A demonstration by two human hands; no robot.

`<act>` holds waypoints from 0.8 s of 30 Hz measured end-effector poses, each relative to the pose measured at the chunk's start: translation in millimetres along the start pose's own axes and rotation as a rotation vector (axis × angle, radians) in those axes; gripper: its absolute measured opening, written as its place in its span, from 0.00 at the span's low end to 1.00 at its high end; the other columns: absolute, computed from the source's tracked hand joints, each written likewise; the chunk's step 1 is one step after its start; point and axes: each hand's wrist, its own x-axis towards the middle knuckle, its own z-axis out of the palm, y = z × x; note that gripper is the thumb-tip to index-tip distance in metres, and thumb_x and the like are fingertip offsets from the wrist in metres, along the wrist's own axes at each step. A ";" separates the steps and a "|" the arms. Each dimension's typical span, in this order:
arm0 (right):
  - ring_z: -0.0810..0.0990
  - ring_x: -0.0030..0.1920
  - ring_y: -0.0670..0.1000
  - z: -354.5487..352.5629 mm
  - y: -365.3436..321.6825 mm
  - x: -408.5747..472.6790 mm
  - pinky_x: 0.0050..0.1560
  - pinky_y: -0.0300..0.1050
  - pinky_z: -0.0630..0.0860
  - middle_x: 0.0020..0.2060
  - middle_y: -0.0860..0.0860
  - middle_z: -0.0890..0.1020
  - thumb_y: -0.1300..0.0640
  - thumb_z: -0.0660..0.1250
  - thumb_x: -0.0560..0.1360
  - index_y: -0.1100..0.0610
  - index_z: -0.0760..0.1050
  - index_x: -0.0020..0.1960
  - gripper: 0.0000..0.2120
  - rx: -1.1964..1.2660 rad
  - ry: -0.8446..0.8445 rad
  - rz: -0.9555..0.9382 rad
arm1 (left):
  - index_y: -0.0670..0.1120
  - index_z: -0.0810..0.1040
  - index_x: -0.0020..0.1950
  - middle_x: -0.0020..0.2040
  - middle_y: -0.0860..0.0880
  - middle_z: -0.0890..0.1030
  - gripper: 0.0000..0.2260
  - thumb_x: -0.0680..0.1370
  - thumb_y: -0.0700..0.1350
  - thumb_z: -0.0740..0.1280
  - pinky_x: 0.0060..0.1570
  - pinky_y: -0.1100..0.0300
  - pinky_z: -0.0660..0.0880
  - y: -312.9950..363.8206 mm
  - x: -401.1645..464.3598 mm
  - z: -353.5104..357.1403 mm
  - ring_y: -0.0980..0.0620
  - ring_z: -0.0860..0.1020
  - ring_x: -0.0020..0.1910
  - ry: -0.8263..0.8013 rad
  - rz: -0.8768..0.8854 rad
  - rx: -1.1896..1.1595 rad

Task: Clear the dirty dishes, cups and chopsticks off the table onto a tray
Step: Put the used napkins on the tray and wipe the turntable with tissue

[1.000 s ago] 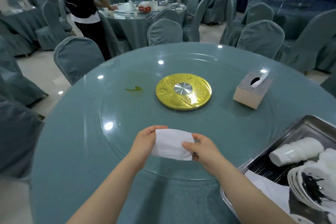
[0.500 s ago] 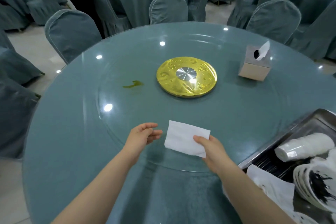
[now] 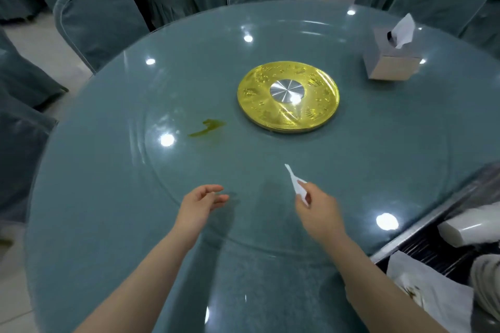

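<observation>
My right hand (image 3: 315, 207) pinches a white tissue (image 3: 296, 184) between thumb and fingers, so that it stands edge-on above the glass. I judge I hold it that way to carry it to the green smear (image 3: 207, 127), which lies on the turntable glass (image 3: 378, 159) just left of the gold hub (image 3: 288, 96). My left hand (image 3: 201, 201) hovers low over the counter (image 3: 94, 197), its fingers loosely apart and holding nothing, free to steady me or take the tissue.

The dishes are already off the counter, as far as I can see. The metal tray (image 3: 422, 235) sits at the right edge, and in it lie a white cup (image 3: 468, 228) on its side and a crumpled napkin (image 3: 430, 292); the rest of its load is cut off by the frame. No chopsticks show anywhere. So I take the clearing to be nearly done, with only wiping left.

A tissue box (image 3: 391, 61) stands far right, well apart from the smear. Between my hands and the smear there is open glass, with nothing to knock. The gold hub is the 1 thing near my path, and the tray's rim is close beside my right forearm.
</observation>
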 end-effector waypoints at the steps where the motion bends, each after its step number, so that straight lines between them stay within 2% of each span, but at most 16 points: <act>1: 0.73 0.31 0.52 -2.1 1.2 6.4 0.30 0.44 0.66 0.27 0.43 0.73 0.58 0.62 0.75 0.31 0.73 0.43 0.19 0.036 0.053 0.006 | 0.41 0.77 0.53 0.46 0.40 0.83 0.09 0.79 0.34 0.59 0.43 0.67 0.75 -2.7 4.3 -2.7 0.47 0.81 0.45 0.035 0.016 0.018; 3: 0.70 0.26 0.46 -5.3 4.2 18.1 0.25 0.38 0.62 0.27 0.39 0.74 0.59 0.62 0.75 0.34 0.68 0.35 0.20 0.050 0.145 0.007 | 0.41 0.78 0.52 0.47 0.41 0.83 0.08 0.78 0.33 0.61 0.46 0.68 0.74 -7.4 14.6 -8.5 0.47 0.81 0.47 0.115 0.075 0.070; 5: 0.71 0.27 0.44 -5.2 7.2 27.4 0.24 0.35 0.63 0.27 0.39 0.74 0.60 0.62 0.74 0.38 0.69 0.36 0.17 0.046 0.200 -0.001 | 0.42 0.78 0.52 0.50 0.43 0.83 0.08 0.78 0.34 0.62 0.48 0.71 0.73 -9.4 25.1 -13.3 0.50 0.80 0.50 0.174 0.134 0.148; 7: 0.72 0.28 0.45 -0.8 12.1 35.6 0.27 0.37 0.64 0.26 0.45 0.73 0.60 0.62 0.75 0.46 0.75 0.47 0.09 0.042 0.166 0.039 | 0.43 0.78 0.56 0.55 0.46 0.81 0.10 0.78 0.34 0.62 0.56 0.64 0.71 -9.6 36.7 -16.9 0.51 0.79 0.55 0.201 0.174 0.242; 8: 0.72 0.30 0.46 2.6 14.0 38.3 0.30 0.42 0.66 0.28 0.46 0.74 0.58 0.62 0.76 0.51 0.76 0.54 0.09 0.009 0.105 0.053 | 0.44 0.77 0.58 0.57 0.48 0.80 0.12 0.78 0.34 0.61 0.58 0.62 0.70 -9.2 42.6 -17.9 0.52 0.78 0.57 0.208 0.192 0.299; 9: 0.75 0.34 0.46 7.0 15.9 40.2 0.34 0.45 0.68 0.34 0.44 0.78 0.56 0.61 0.77 0.54 0.74 0.61 0.13 -0.036 0.020 0.056 | 0.44 0.76 0.61 0.58 0.49 0.79 0.14 0.78 0.35 0.61 0.58 0.61 0.69 -8.8 48.9 -18.5 0.53 0.77 0.57 0.214 0.212 0.364; 10: 0.78 0.44 0.48 12.4 17.9 41.4 0.42 0.46 0.71 0.46 0.43 0.81 0.54 0.61 0.79 0.54 0.69 0.68 0.18 -0.075 -0.076 0.051 | 0.46 0.75 0.63 0.58 0.51 0.78 0.15 0.77 0.36 0.62 0.56 0.60 0.69 -8.5 55.5 -18.8 0.56 0.76 0.55 0.220 0.230 0.435; 11: 0.76 0.59 0.49 18.7 20.5 43.1 0.52 0.46 0.71 0.61 0.44 0.77 0.52 0.60 0.80 0.54 0.64 0.73 0.22 -0.101 -0.150 0.044 | 0.48 0.74 0.64 0.56 0.52 0.77 0.16 0.77 0.38 0.62 0.53 0.61 0.68 -8.3 62.6 -18.9 0.60 0.76 0.50 0.227 0.247 0.507; 12: 0.68 0.69 0.48 22.8 20.7 43.9 0.61 0.46 0.68 0.71 0.45 0.68 0.52 0.58 0.80 0.53 0.59 0.75 0.24 -0.120 -0.187 0.035 | 0.51 0.73 0.65 0.56 0.53 0.77 0.17 0.77 0.39 0.63 0.50 0.61 0.67 -7.0 68.1 -19.5 0.62 0.75 0.46 0.239 0.269 0.568; 13: 0.60 0.74 0.47 26.0 20.0 45.4 0.66 0.46 0.64 0.75 0.44 0.60 0.51 0.57 0.81 0.52 0.56 0.76 0.25 -0.129 -0.196 0.026 | 0.52 0.73 0.66 0.58 0.53 0.76 0.18 0.77 0.40 0.63 0.50 0.60 0.67 -5.3 73.9 -21.1 0.60 0.75 0.47 0.255 0.300 0.617; 15: 0.52 0.76 0.46 31.3 19.1 53.8 0.69 0.46 0.60 0.76 0.44 0.55 0.50 0.55 0.81 0.52 0.53 0.77 0.26 -0.143 -0.190 0.030 | 0.50 0.72 0.67 0.66 0.51 0.74 0.19 0.77 0.40 0.64 0.60 0.56 0.68 -1.5 89.3 -26.2 0.51 0.74 0.62 0.296 0.378 0.681; 18: 0.49 0.77 0.48 37.1 16.6 68.3 0.72 0.46 0.55 0.77 0.48 0.54 0.51 0.53 0.82 0.57 0.54 0.76 0.25 -0.215 -0.160 0.013 | 0.45 0.70 0.69 0.72 0.47 0.69 0.20 0.77 0.41 0.64 0.70 0.51 0.62 6.2 113.8 -37.0 0.47 0.64 0.73 0.316 0.450 0.816; 21: 0.45 0.77 0.53 46.5 13.2 85.5 0.75 0.48 0.46 0.77 0.56 0.49 0.53 0.53 0.82 0.63 0.65 0.64 0.17 -0.324 -0.163 -0.063 | 0.43 0.64 0.73 0.77 0.43 0.60 0.23 0.79 0.45 0.62 0.75 0.50 0.49 10.5 139.4 -48.8 0.45 0.52 0.77 0.280 0.419 1.045; 24: 0.43 0.77 0.56 52.8 9.4 102.3 0.75 0.49 0.42 0.77 0.59 0.47 0.53 0.52 0.82 0.61 0.67 0.58 0.13 -0.372 -0.196 -0.083 | 0.43 0.59 0.76 0.78 0.41 0.55 0.24 0.81 0.49 0.56 0.75 0.48 0.45 7.8 151.6 -52.2 0.43 0.50 0.77 0.221 0.421 1.220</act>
